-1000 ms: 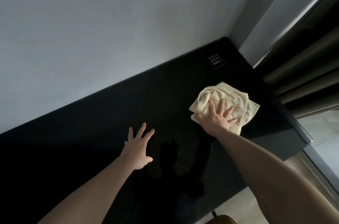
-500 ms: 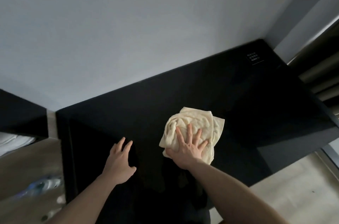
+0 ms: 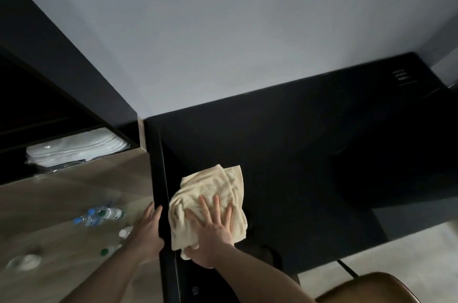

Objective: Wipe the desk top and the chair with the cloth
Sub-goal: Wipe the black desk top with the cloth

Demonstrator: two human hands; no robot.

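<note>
R hand (image 3: 213,230) is pressing flat on the cloth (image 3: 210,201), fingers straight and spread, not gripping, just pinning it to the desk (image 3: 285,153). Cloth is lying bunched at the desk's left end, just beside the edge. L hand (image 3: 148,228) is resting at that left edge, fingers reaching onto the rim; can't tell whether it's curling round it or only leaning, so its state is unclear. Chair (image 3: 366,287) is showing only as a brown curve at bottom right, apart from both hands and untouched by the cloth.

Judging risks from here: cloth is sitting so near the edge that a further push leftward is likely sending part of it over, and w/ a flat palm only, nothing is catching it. Bunched folds are meaning uneven contact, so streaks or missed strips are probable on the glossy black top. Below the left edge, bottles (image 3: 99,216) and small white bits are lying on a wooden surface (image 3: 62,203); anything swept off is landing among them. L hand close to the cloth's path could get bumped.

Hard to make out: the whole scene is dim, desk top nearly featureless, so dirt or wiped areas aren't showing. A small white label (image 3: 402,77) at far right is unreadable. Chair is mostly cut off. White folded stuff (image 3: 74,151) in the dark shelf at left is blurred.
</note>
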